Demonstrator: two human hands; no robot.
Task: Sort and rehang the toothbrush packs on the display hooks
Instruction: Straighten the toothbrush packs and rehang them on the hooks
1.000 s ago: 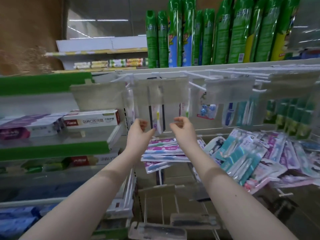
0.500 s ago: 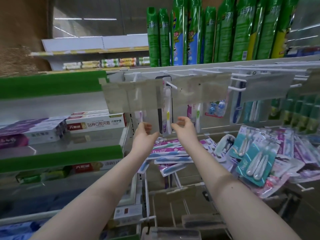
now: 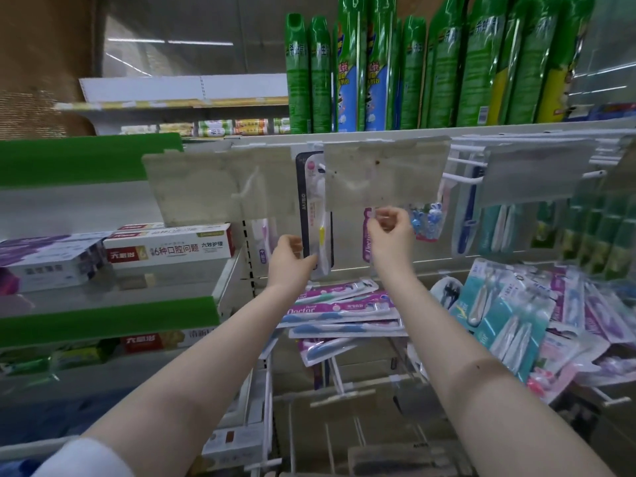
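A black-backed toothbrush pack (image 3: 314, 204) hangs from a hook between two clear label flaps. My left hand (image 3: 290, 261) grips its lower end, thumb against the pack. To its right, a purple toothbrush pack (image 3: 367, 242) hangs partly behind the right flap (image 3: 385, 173). My right hand (image 3: 390, 237) is raised beside it, fingertips pinching its upper edge. Several loose purple and blue packs (image 3: 340, 308) lie stacked on the lower hooks just under my hands. A larger heap of teal and purple packs (image 3: 516, 304) lies to the right.
White display hooks (image 3: 461, 179) stick out at upper right, with more packs hanging below them. Green spray cans (image 3: 378, 63) line the top shelf. Toothpaste boxes (image 3: 168, 249) sit on the left shelf with green edge strips. Bare hooks and flaps are lower down.
Both hands have risen toward the hanging packs. The left hand now holds the black pack's lower end, and the right hand has moved right and up to the purple pack.
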